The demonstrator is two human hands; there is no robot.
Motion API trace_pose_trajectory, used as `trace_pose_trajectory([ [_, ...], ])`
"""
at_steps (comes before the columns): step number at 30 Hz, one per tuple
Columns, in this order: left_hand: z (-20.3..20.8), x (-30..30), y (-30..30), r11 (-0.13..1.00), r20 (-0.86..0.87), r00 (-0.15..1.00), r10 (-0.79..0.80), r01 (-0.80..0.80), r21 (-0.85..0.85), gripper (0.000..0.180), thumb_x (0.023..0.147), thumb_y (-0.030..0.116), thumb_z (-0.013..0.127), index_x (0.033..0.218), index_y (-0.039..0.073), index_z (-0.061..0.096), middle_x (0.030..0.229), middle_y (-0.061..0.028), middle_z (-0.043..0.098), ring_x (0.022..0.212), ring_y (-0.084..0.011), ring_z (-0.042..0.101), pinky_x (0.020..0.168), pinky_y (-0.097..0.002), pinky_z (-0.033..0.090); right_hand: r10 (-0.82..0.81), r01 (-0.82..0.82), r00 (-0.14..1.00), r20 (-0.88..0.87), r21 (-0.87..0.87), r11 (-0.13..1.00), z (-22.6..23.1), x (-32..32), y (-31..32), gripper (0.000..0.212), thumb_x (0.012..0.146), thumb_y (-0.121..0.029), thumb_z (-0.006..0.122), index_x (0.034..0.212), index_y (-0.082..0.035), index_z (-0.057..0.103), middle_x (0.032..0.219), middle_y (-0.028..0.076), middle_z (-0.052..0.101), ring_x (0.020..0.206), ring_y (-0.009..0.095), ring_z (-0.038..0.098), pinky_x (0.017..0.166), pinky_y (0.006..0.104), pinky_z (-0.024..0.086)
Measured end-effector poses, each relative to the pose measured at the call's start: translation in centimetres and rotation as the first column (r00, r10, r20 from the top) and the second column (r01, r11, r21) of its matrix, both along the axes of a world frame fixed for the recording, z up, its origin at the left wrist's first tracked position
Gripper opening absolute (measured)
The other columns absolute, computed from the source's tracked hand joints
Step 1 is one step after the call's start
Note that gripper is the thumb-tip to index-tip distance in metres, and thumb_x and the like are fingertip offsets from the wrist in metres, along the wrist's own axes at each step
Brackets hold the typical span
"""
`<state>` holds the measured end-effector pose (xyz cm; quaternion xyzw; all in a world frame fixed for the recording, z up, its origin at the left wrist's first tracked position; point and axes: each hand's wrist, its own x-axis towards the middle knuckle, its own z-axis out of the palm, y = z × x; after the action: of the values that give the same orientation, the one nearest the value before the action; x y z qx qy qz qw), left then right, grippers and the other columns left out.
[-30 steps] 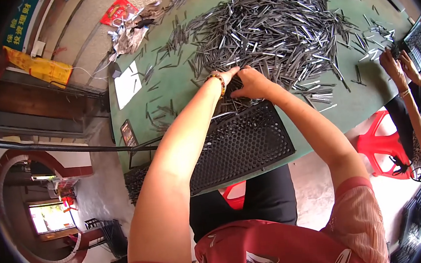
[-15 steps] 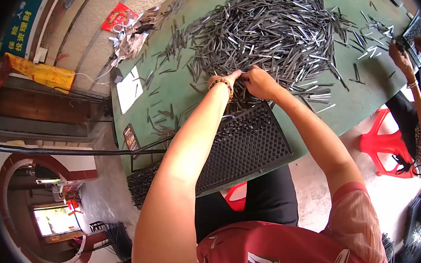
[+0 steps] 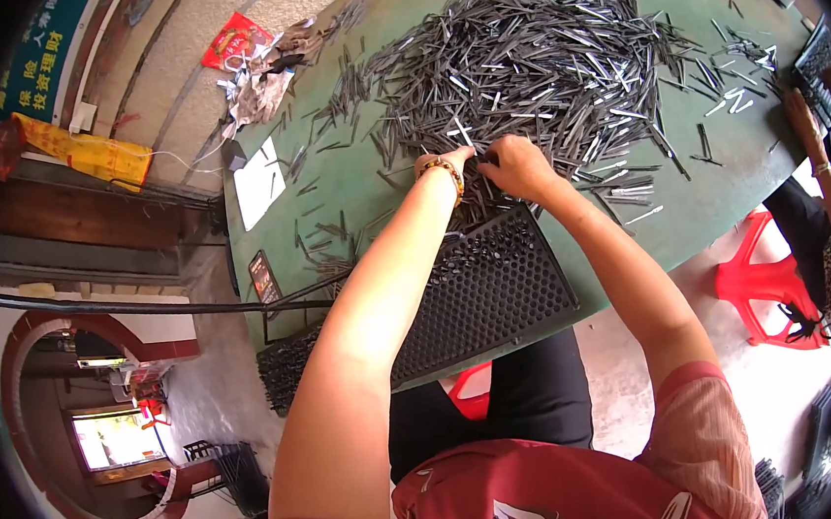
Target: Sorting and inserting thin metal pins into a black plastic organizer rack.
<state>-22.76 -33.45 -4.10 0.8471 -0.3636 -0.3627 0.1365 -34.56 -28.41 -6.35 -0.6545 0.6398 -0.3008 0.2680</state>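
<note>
A large heap of thin black and grey sticks (image 3: 537, 61) covers the far middle of the table. At its near edge my left hand (image 3: 447, 163), with a beaded bracelet at the wrist, is closed; a thin glinting stick (image 3: 464, 134) sticks up from its fingertips. Close beside it, my right hand (image 3: 516, 167) is pinched, and what its fingers hold is hidden. Below both hands lies a black tray (image 3: 488, 302) with rows of round holes. Small pieces stand in the holes along its far edge and left end. My left forearm covers part of the tray.
A phone (image 3: 263, 278) and white paper (image 3: 259, 184) lie on the green table's (image 3: 350, 191) left side. A dark bar (image 3: 173, 308) crosses from the left. At the right, another person's arm (image 3: 830, 194) works near a red stool (image 3: 763, 278).
A thin stick now shows above my left fingertips. My hands have separated slightly, staying at the heap's near edge. The other person's hands have shifted a little.
</note>
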Motion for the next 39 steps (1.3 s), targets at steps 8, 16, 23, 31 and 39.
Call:
trace_pose_trajectory([
  [8, -8.3, 8.4, -6.7, 0.999, -0.354, 0.935, 0.026, -0.012, 0.043, 0.081, 0.058, 0.039, 0.084, 0.118, -0.006, 0.054, 0.123, -0.0205, 0.055, 0.104, -0.0282, 0.058, 0.093, -0.0374, 0.043, 0.17, -0.161, 0.962, 0.215, -0.061, 0.985, 1.2, 3.5, -2.3, 0.028, 0.066, -0.022, 0.066, 0.085, -0.001, 0.069, 0.081, 0.023, 0.065, 0.078, 0.035, 0.065, 0.075, 0.0389, 0.051],
  [16, 0.5, 4.1, -1.0, 0.989, -0.463, 0.886, -0.032, 0.095, 0.113, 0.071, 0.072, 0.049, 0.064, 0.126, 0.005, 0.052, 0.137, -0.0174, 0.043, 0.125, -0.0275, 0.038, 0.103, -0.0389, 0.029, 0.138, -0.143, 0.878, 0.459, -0.025, 0.989, 0.4, 2.3, -2.2, 0.034, 0.065, -0.027, 0.071, 0.09, -0.004, 0.071, 0.081, 0.018, 0.067, 0.073, 0.028, 0.067, 0.071, 0.0334, 0.052],
  [23, -2.6, 4.0, -2.3, 0.987, -0.529, 0.849, -0.008, 0.093, 0.134, 0.061, 0.077, 0.05, 0.057, 0.115, 0.002, 0.059, 0.118, -0.0165, 0.057, 0.094, -0.0285, 0.058, 0.083, -0.0359, 0.046, 0.114, -0.107, 0.928, 0.355, -0.04, 0.993, 0.3, 1.9, -1.9, 0.028, 0.067, -0.026, 0.069, 0.087, -0.006, 0.071, 0.081, 0.017, 0.068, 0.075, 0.028, 0.067, 0.072, 0.0332, 0.052],
  [31, -9.5, 11.2, -8.3, 0.998, -0.388, 0.921, 0.041, -0.053, -0.021, 0.07, 0.072, 0.04, 0.066, 0.125, -0.003, 0.049, 0.124, -0.0191, 0.054, 0.103, -0.0283, 0.058, 0.089, -0.0407, 0.046, 0.034, 0.059, 0.867, 0.498, -0.169, 0.984, 4.1, 0.2, 1.2, 0.026, 0.083, -0.017, 0.066, 0.099, 0.003, 0.066, 0.087, 0.011, 0.069, 0.078, 0.013, 0.062, 0.072, 0.0261, 0.049],
  [39, 0.4, 7.4, -6.6, 0.965, -0.844, 0.527, 0.098, -0.258, -0.049, 0.016, 0.076, 0.018, 0.062, 0.081, 0.004, 0.057, 0.089, -0.0099, 0.066, 0.076, -0.0286, 0.064, 0.079, -0.0469, 0.051, -0.27, 0.524, 0.715, 0.645, -0.238, 0.818, 0.7, -6.6, 10.9, 0.013, 0.086, -0.007, 0.061, 0.094, 0.003, 0.064, 0.08, 0.003, 0.061, 0.07, 0.008, 0.053, 0.064, 0.0217, 0.044],
])
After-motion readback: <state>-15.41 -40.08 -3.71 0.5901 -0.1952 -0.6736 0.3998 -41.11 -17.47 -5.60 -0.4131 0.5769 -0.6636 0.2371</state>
